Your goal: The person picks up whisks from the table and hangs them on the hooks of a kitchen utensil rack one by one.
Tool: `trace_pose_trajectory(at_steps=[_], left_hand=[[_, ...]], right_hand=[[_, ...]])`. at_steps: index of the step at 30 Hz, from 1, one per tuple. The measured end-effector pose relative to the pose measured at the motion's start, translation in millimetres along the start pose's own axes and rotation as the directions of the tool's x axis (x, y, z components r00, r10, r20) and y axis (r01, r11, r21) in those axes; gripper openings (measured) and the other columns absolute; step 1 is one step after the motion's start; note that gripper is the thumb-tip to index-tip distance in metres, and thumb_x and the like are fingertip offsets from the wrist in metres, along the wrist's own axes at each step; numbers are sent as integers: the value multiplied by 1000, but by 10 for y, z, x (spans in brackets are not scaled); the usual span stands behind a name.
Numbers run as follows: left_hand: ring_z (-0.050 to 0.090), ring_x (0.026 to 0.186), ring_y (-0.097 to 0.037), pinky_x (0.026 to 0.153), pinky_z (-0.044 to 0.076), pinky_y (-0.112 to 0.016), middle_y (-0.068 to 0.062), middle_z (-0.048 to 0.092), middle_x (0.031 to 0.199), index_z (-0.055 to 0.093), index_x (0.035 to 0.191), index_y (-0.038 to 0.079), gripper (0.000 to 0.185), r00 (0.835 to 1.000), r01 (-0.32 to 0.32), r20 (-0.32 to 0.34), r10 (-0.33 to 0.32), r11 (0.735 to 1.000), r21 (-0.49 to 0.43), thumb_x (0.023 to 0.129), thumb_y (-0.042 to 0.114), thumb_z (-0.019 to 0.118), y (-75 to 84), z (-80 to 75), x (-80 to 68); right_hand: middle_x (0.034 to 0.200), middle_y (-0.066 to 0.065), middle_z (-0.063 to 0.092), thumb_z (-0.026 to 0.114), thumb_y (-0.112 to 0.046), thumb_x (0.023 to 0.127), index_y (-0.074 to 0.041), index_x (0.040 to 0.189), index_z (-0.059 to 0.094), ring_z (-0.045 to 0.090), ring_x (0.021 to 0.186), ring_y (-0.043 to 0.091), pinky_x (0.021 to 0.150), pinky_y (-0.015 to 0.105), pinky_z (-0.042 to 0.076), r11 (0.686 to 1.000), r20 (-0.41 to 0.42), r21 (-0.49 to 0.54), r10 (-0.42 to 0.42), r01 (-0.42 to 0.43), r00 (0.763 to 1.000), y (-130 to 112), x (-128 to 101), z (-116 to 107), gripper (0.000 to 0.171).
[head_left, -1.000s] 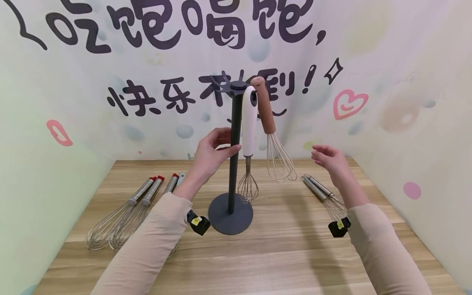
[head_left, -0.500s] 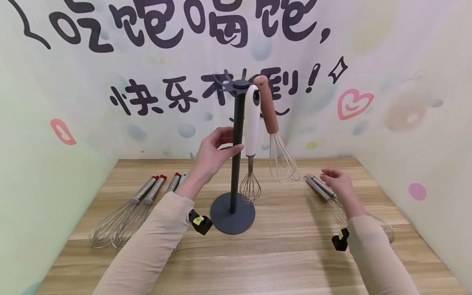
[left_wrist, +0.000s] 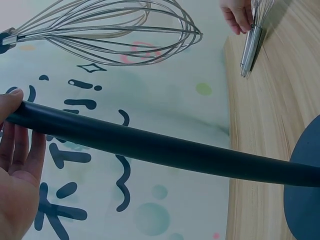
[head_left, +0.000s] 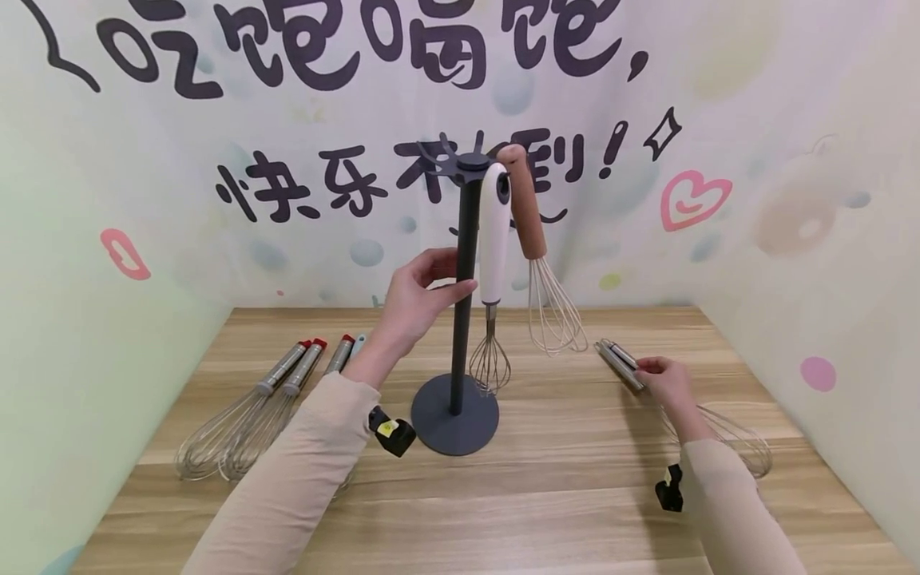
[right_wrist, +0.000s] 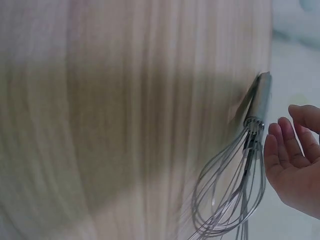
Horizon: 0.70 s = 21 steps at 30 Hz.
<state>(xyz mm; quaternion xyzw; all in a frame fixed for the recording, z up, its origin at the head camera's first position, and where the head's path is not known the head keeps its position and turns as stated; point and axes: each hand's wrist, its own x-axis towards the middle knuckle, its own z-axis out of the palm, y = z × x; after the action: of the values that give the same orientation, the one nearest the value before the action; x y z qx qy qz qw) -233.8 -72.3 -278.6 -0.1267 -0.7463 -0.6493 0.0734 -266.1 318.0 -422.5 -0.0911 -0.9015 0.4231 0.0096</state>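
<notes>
My left hand [head_left: 413,302] grips the upright of a dark whisk stand [head_left: 464,247], thumb on one side and fingers behind. From the stand's top hooks hang a white-handled whisk [head_left: 493,239] and a brown-handled whisk [head_left: 528,212], both with wires down. At the right, steel whisks [head_left: 616,366] lie on the table with handles pointing away. Over them hovers my right hand [head_left: 668,387], partly covering their wires. In the right wrist view, the fingers of the right hand [right_wrist: 297,160] are loosely bent, beside a steel whisk [right_wrist: 257,107] and holding nothing.
Several more whisks [head_left: 279,371], some with red-tipped handles, lie on the wooden table [head_left: 561,495] at the left, partly behind the left forearm. A printed cloth wall [head_left: 345,271] rises at the table's back edge, and pale walls flank both sides.
My right hand has come down from above the table to the steel whisks at the right. The left hand keeps its grip on the stand, and the view has shifted slightly.
</notes>
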Motion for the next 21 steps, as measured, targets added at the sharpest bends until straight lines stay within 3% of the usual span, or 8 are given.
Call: trace_pose_trajectory(at_steps=[5,14,21], left_hand=[[60,109,-18,98,52,-34,-8,66,115,60,124,14,42,1000,6,-6,-6,1000,9,84,17,73,-3,-10,0],[61,108,-17,97,52,-34,-9,66,115,61,123,13,41,1000,15,-15,-15,1000,5,84,17,73,6,-11,-1],[61,108,-17,97,52,-34,-8,66,115,61,122,13,40,1000,19,-14,-19,1000,-5,84,17,73,6,-1,-3]], right_hand=[[108,35,60,57,-1,90,20,118,52,47,69,-6,59,10,42,999,1,-21,-28,28,1000,84,-3,20,35],[113,37,57,57,2,87,19,118,53,47,71,-6,60,8,41,999,10,-45,-31,31,999,117,30,28,36],[112,37,59,62,6,82,20,115,55,59,78,8,61,8,40,995,3,-89,-50,50,999,154,49,47,36]])
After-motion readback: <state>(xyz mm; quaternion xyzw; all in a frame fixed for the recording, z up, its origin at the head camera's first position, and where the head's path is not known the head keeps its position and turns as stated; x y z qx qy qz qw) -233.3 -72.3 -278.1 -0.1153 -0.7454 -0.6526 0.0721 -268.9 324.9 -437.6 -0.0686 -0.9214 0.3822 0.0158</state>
